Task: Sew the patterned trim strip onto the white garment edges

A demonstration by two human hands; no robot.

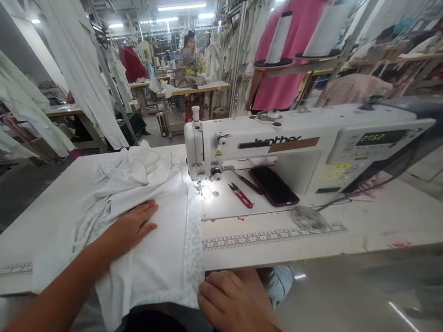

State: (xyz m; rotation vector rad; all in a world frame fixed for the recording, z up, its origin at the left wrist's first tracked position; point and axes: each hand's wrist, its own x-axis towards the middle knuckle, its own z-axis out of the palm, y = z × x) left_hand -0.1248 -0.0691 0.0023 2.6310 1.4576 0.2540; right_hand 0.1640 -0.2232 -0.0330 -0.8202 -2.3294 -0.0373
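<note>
A white garment piece point(161, 235) with a pale patterned strip point(191, 243) along its right edge lies over the table and hangs past its front edge. My left hand point(135, 225) rests flat on it, fingers stretched out. At the front edge my right hand point(227, 297) has its fingers curled round the lower corner of the strip; the fingertips are hidden. The strip's upper end runs beside the lit needle point(199, 188) of the white sewing machine point(234, 138). Bunched fabric lies behind my left hand.
Red thread snips point(240, 195), dark tweezers point(249, 184) and a dark phone point(274, 186) lie under the machine arm. A clear round object point(309, 219) sits on the printed ruler point(253, 238). Thread cones point(279, 38) stand above. A person in pink point(285, 38) is behind the machine.
</note>
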